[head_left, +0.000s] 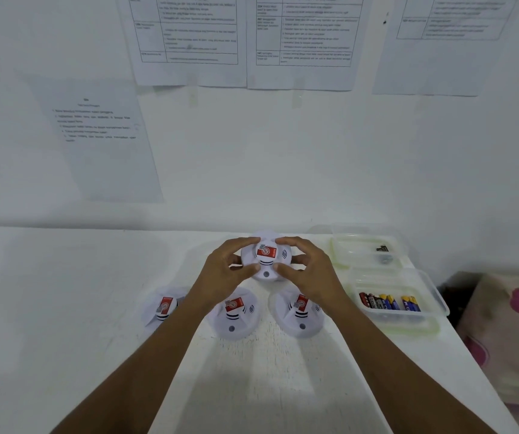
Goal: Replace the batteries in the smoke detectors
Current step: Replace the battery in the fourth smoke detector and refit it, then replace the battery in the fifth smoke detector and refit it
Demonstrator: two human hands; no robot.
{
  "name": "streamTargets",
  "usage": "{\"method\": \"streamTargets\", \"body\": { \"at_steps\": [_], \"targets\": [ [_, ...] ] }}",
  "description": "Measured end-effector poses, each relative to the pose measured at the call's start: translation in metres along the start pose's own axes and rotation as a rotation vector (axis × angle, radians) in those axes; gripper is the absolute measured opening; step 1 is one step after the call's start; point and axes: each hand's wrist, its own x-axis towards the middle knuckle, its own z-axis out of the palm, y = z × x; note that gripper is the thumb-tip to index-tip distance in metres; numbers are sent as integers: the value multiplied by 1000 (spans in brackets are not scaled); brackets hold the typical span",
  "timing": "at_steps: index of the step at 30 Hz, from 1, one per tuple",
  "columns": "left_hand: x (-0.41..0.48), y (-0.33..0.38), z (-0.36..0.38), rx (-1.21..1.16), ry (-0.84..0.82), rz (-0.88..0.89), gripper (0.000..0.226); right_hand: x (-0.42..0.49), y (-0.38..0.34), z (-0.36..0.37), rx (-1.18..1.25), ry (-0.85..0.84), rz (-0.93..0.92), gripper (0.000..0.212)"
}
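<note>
A round white smoke detector [266, 256] with a red label is held between both hands above the table's far middle. My left hand [225, 272] grips its left rim with curled fingers and thumb. On the opposite rim, my right hand [306, 270] grips in the same way. Three more white detectors with red labels lie in a row nearer to me: one at the left [162, 308], one in the middle [234, 313], one at the right [298, 310], each partly hidden by my forearms.
A clear plastic tray [433, 296] holding several batteries sits at the right. Behind it a second clear tray [345, 245] holds a few small dark items. The white table [63, 308] ends at the right beside a patterned cushion [508, 314]. Printed sheets hang on the wall.
</note>
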Motion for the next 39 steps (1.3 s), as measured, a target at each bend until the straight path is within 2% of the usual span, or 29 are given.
{"method": "streamTargets", "body": {
  "at_steps": [7,11,16,20,23,29,34,37,39],
  "targets": [
    [9,-26,-53,287,14,34,42,31,-2,47,-109,-66,-7,39],
    [20,-46,-83,366,0,-16,41,57,3,81,-176,-110,11,36],
    [30,-75,-105,375,-46,-154,40,79,21,117,-221,-171,90,35],
    [39,-87,-112,374,-51,-188,59,90,33,133,-273,-174,105,34],
    [45,-95,-117,350,-38,-184,64,95,35,139,-279,-155,128,36],
    [47,-103,-119,377,-46,-198,48,96,35,142,-292,-175,151,38],
    [52,-93,-112,445,-34,-194,58,97,19,126,-374,-229,97,39],
    [54,-77,-95,558,71,-44,61,92,14,92,-412,-94,4,30],
    [57,-70,-76,589,39,41,61,88,19,61,-438,-8,5,26]
  ]
}}
